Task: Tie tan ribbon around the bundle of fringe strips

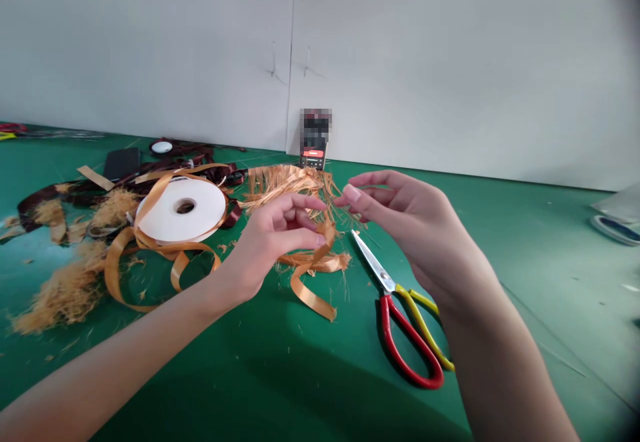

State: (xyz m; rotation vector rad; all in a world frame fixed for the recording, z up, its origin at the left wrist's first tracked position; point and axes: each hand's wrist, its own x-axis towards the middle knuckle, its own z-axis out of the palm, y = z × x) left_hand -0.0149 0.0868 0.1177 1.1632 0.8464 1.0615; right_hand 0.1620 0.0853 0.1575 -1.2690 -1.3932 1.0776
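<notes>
Between the thumb and fingers of my left hand (267, 239) is a strip of gold-orange ribbon (313, 301). Its lower end curls down over the green table, and its upper part looks frayed. My right hand (413, 219) is closed in a pinch just right of the strip; whatever is in its fingertips is too fine to make out. Below that hand lie scissors (387, 287) with one red and one yellow handle, blades pointing away. Frayed ribbon pieces (280, 182) lie behind my left hand, and a fringed bundle (330, 262) lies beneath it.
A white ribbon spool (160, 219) with loose gold loops lies at left, beside fluffy thread piles (70, 289) and dark brown ribbon (40, 205). A phone (314, 142) leans on the white wall (450, 62). A roll-like object (615, 229) sits at far right.
</notes>
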